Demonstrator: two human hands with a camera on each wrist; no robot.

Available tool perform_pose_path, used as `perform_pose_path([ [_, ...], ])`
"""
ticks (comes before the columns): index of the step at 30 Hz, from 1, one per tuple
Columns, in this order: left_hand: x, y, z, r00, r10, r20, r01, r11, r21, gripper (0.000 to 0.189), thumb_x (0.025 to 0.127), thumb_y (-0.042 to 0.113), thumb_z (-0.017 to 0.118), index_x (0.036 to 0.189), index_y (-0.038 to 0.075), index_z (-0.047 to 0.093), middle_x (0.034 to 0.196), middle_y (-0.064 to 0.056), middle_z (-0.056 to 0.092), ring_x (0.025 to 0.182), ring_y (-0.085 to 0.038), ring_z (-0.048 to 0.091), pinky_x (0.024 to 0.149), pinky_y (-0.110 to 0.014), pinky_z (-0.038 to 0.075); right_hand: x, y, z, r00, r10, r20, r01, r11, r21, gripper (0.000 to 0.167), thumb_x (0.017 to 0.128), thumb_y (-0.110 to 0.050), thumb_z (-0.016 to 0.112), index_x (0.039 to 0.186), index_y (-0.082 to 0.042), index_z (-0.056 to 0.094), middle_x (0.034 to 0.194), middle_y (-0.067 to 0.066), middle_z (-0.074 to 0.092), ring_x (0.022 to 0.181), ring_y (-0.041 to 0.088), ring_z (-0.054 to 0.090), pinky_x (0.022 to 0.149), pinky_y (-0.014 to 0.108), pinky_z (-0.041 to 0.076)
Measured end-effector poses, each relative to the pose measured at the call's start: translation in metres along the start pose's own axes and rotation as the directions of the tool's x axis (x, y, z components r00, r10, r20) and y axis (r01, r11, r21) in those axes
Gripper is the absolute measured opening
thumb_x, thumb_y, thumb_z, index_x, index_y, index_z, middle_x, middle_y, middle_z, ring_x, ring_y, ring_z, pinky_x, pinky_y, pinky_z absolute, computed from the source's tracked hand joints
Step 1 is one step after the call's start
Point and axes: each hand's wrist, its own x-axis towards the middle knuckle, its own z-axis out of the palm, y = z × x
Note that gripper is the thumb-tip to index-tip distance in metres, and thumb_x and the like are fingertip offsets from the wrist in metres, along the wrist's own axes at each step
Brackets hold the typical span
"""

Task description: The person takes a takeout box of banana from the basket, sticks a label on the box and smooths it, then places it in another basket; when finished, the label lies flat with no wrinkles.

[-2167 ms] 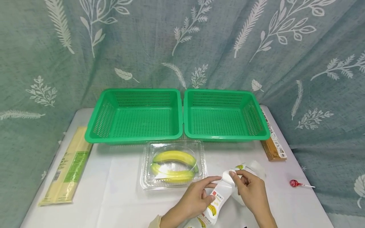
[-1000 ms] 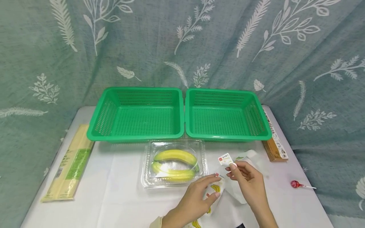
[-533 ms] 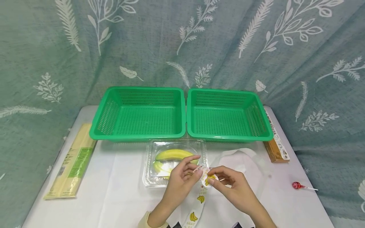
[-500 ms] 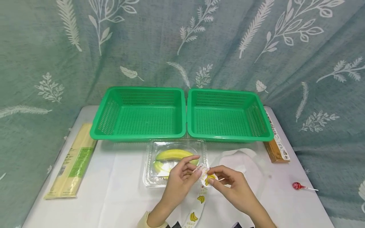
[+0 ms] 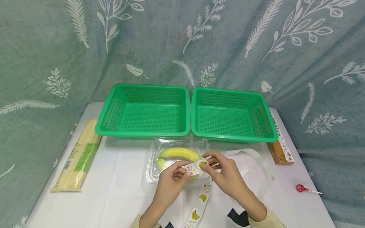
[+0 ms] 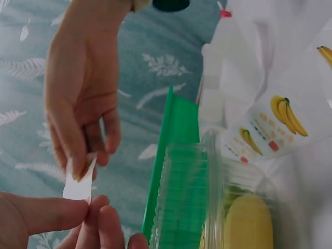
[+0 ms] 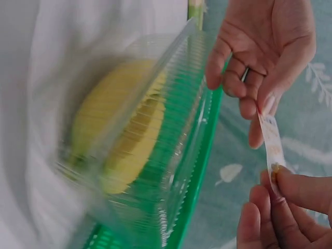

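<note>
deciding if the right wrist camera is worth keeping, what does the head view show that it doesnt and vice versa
Only the head view: the lollipop, the brown-and-white box and the long banana-print strip.

Only the right wrist view: the palm side of the left hand.

Both: the left hand and right hand pinching a label, the clear container with yellow bananas, and green basketwork, cut off in the wrist view.

White tabletop [image 5: 119, 177] beneath two green baskets [image 5: 142, 135], clear container [image 5: 150, 172], yellow packet [image 5: 76, 158], brown box [image 5: 280, 148], lollipop [image 5: 300, 188], banana-print strip [image 5: 199, 205].
</note>
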Motion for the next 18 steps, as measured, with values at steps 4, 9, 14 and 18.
perform_pose_path([
  [4,0.000,0.001,-0.002,1.000,-0.018,-0.020,0.018,1.000,0.004,0.022,0.090,0.015,0.074,0.111,0.006,0.073,0.085,-0.007,0.072,0.076,-0.007,0.067,0.074,-0.020,0.058,0.019,-0.005,0.001,0.997,-0.069,0.042,0.070,0.997,-0.018,0.010,0.091,-0.014,0.074,0.100,-0.017,0.073,0.093,-0.006,0.075,0.085,0.007,0.069,0.075,0.024,0.059],
  [9,0.002,0.001,-0.005,0.998,0.015,-0.054,-0.012,0.999,0.050,0.021,0.093,0.017,0.072,0.111,0.007,0.073,0.088,-0.006,0.073,0.080,-0.012,0.070,0.075,-0.020,0.059,0.038,-0.009,0.001,0.976,-0.097,0.197,0.095,0.995,0.020,0.009,0.094,-0.015,0.070,0.102,-0.018,0.074,0.098,-0.004,0.075,0.087,0.008,0.065,0.076,0.025,0.058],
  [14,0.008,0.001,-0.011,0.995,0.035,-0.093,-0.024,0.992,0.123,0.024,0.090,0.009,0.073,0.114,0.006,0.072,0.087,-0.005,0.073,0.080,-0.008,0.067,0.072,-0.019,0.058,0.053,-0.009,0.006,0.959,-0.066,0.274,0.056,0.997,0.044,0.014,0.096,-0.018,0.069,0.107,-0.013,0.074,0.097,0.002,0.076,0.087,0.010,0.067,0.074,0.024,0.058],
  [18,0.018,0.000,-0.016,0.989,0.080,-0.125,-0.046,0.966,0.254,0.028,0.089,0.006,0.073,0.117,0.007,0.071,0.083,-0.003,0.073,0.076,-0.009,0.067,0.066,-0.019,0.055,0.067,-0.007,0.013,0.965,-0.040,0.261,0.036,0.999,0.018,0.009,0.094,-0.015,0.071,0.100,-0.010,0.074,0.091,0.002,0.075,0.084,0.011,0.068,0.073,0.022,0.057],
])
